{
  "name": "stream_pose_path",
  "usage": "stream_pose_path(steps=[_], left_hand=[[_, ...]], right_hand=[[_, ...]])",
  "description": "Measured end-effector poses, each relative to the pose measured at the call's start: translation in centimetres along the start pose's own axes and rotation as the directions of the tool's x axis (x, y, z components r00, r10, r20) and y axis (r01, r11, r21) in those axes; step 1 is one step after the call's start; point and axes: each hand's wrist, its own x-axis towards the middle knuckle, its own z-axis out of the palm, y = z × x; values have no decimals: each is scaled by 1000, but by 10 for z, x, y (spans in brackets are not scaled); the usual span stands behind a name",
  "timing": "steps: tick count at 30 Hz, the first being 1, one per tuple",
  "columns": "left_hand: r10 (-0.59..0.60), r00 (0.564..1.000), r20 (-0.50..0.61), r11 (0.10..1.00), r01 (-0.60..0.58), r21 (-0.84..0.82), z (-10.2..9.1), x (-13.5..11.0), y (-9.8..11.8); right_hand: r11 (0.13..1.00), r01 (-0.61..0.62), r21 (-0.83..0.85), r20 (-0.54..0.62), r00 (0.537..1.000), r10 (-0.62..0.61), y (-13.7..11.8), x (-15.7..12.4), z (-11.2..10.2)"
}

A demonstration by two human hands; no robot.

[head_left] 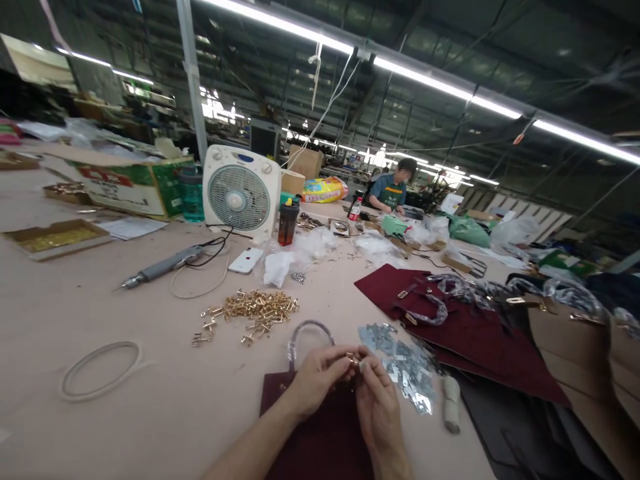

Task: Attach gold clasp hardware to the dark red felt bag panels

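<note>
Both my hands meet over a dark red bag panel [315, 440] that lies in front of me, its plastic-wrapped handle [311, 325] arching away at the top. Between my fingertips is a small gold metal fitting [353, 361]. My left hand [320, 377] pinches it from the left, thumb and fingers together. From the right, my right hand [377, 393] closes its fingertips on the same fitting. Its exact shape is partly covered by my fingers. A pile of gold fittings [263, 308] lies beyond my left hand, and flat silver metal plates [405, 367] are spread beside my right hand.
An electric screwdriver [165, 265], a phone [245, 261] and a fan [242, 193] stand or lie at the back left. More dark red bag panels [480, 340] are stacked at right, near a grey roll [451, 405]. Another person [391, 190] works at the far end.
</note>
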Motion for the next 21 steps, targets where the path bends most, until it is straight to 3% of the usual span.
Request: stream_pose_path(steps=[6,21], left_hand=[[-8,1000,-3,1000,8,-5,1,2,0],[6,1000,10,999,-7,50,-1,2,-1]], right_hand=[[1000,-2,19,14,1000,2,-3,-3,-1],[988,66,-143,46,997,-60,0,-2,-3]])
